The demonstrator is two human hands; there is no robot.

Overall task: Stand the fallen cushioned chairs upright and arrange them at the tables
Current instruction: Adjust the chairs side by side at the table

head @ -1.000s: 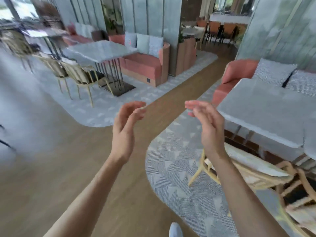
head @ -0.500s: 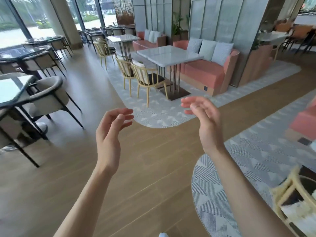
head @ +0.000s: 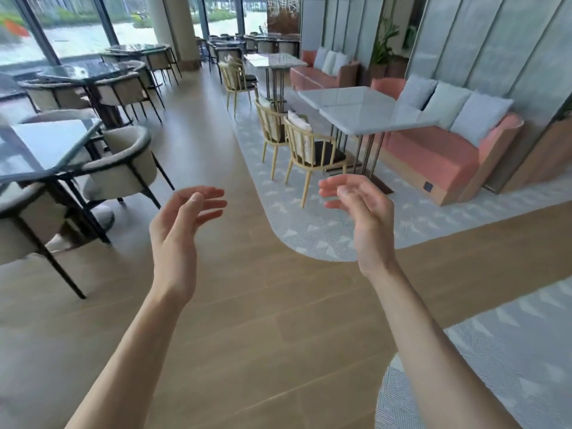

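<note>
My left hand (head: 181,222) and my right hand (head: 360,212) are raised in front of me over the wooden floor, fingers loosely spread, holding nothing. Beyond them, two pale wooden chairs with dark seat cushions stand upright: the nearer chair (head: 312,151) and a second chair (head: 272,128) behind it, both at a white marble table (head: 365,111) on a grey patterned rug (head: 309,218). A third wooden chair (head: 236,80) stands at a farther marble table (head: 274,58). No fallen chair is in view.
Dark-framed beige armchairs (head: 123,162) surround dark glass tables (head: 40,144) at the left. A pink sofa (head: 439,150) with grey pillows lines the right wall. A second rug (head: 495,360) lies at the lower right. A wooden-floor aisle runs between the two seating areas.
The view has swung left, away from the marble table and the wooden chairs lying at the lower right, which have left the frame. Both hands stay raised and empty.
</note>
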